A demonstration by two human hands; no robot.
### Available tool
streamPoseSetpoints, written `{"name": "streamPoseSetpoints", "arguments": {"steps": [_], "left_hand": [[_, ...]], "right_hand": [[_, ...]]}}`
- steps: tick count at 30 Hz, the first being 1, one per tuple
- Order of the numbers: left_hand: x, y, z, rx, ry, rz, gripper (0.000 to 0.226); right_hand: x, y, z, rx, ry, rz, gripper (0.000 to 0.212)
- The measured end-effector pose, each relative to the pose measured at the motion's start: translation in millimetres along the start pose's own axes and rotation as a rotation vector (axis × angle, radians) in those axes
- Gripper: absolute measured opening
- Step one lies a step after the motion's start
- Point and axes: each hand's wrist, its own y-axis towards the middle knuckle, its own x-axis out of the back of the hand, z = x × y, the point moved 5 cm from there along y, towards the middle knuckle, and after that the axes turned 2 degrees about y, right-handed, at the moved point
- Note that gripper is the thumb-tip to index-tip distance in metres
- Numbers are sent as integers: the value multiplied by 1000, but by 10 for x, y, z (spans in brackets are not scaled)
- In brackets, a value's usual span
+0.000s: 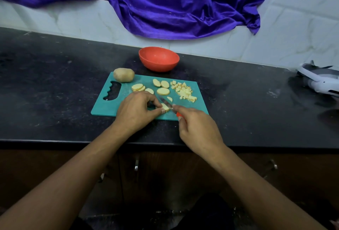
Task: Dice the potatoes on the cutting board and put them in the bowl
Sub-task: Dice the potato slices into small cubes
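Left hand (136, 109) pinches potato slice (166, 108) steady at frame centre; right hand (198, 130) grips knife (163, 101) across it for dicing.

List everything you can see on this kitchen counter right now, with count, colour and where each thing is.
cutting board: one, teal, on the counter in front of the person
whole potato: one, brown, far left corner of the board
loose slices: several, pale yellow, middle of the board
diced pieces: one pile, pale yellow, right side of the board
bowl: one, red, on the counter behind the board
cloth: one, purple, draped over the tiled wall
device: one, white and grey, right edge of the counter
counter: one, black
knife: one, red handle, blade on the held slice
left hand: pinches the held slice
right hand: grips the knife
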Motion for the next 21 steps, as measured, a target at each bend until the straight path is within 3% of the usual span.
{"name": "streamPoseSetpoints", "arguments": {"steps": [13, 15, 19, 21], "left_hand": [[-1, -24, 7, -12, -14, 0, 12], [2, -27, 8, -10, -10, 2, 11], [6, -27, 16, 5, -14, 2, 12], [3, -26, 18, 17, -19, 2, 11]], "right_hand": [[-50, -12, 100, 61, -276, 34, 56], [-57, -5, 52, 33, -199, 45, 52], [-24, 80, -182, -153, 221, 42, 41], [7, 68, -212, -175, 266, 24, 40]]}}
